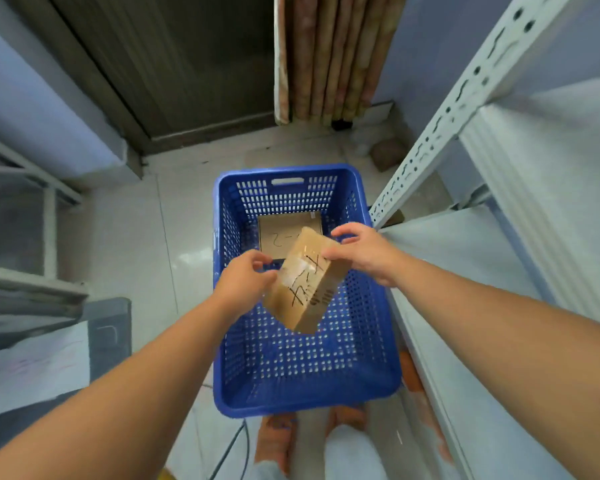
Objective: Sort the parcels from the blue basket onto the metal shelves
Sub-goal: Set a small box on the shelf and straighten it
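Note:
A small brown cardboard parcel with black marker writing and clear tape hangs tilted above the blue basket. My left hand grips its near left edge. My right hand holds its far right end, fingers curled over the top. A second, flat cardboard parcel marked "2-2" lies on the basket floor at the far end. The white metal shelves stand right beside the basket on the right.
Another white metal rack stands at the left, with a grey bin and a white sheet below it. A dark door and a curtain close the far end. My feet in orange slippers stand behind the basket.

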A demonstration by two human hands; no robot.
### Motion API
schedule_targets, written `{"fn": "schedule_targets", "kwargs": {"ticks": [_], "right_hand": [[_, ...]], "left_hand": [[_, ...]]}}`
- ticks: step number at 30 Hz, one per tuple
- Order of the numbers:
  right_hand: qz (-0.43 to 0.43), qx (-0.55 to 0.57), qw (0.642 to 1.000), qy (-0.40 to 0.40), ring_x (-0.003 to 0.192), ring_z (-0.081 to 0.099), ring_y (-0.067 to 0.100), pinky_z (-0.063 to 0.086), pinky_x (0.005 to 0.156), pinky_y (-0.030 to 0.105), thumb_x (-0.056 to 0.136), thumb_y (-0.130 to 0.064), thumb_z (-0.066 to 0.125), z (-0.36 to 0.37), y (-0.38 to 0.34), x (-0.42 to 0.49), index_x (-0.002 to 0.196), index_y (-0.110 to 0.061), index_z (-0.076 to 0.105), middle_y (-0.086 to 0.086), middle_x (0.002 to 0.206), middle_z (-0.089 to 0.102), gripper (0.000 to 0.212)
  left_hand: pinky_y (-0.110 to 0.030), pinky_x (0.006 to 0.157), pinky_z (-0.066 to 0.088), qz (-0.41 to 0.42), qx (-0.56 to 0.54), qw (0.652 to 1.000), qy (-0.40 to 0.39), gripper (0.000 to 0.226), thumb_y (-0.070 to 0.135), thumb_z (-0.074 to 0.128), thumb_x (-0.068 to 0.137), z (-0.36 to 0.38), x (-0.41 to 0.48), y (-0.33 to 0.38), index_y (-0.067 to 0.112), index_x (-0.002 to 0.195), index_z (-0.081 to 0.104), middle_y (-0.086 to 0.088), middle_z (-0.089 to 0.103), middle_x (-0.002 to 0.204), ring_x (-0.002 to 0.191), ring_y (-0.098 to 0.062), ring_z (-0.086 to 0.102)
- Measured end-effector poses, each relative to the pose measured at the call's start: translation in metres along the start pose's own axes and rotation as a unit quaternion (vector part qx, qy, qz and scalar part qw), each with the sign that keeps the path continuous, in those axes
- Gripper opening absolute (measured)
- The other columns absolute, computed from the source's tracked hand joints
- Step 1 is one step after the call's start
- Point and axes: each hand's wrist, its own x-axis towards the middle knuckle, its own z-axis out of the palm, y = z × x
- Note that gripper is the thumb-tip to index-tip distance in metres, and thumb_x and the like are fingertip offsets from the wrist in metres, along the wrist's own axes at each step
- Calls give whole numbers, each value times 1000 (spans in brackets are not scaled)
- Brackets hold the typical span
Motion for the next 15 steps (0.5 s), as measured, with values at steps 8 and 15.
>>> {"fn": "schedule_targets", "kwargs": {"ticks": [8, 15], "right_hand": [[-95, -28, 995, 25, 89, 60, 20, 51, 86, 32, 73, -7, 79, -62, -117, -156, 105, -21, 56, 11, 102, 61, 42], [-117, 39, 988, 92, 89, 66, 27, 56, 83, 42, 79, -14, 75, -122, -149, -283, 112, -26, 53, 12, 109, 62, 41]], "left_hand": [[-40, 114, 28, 350, 249, 902, -41, 92, 45, 76, 73, -65, -79, 146, 31, 148, 25, 4, 29, 152, 137, -20, 30], [-40, 99, 48, 318, 75, 880, -346, 100, 50, 85, 51, -53, -156, 243, 33, 139, 40, 3, 57, 130, 114, -16, 60]]}}
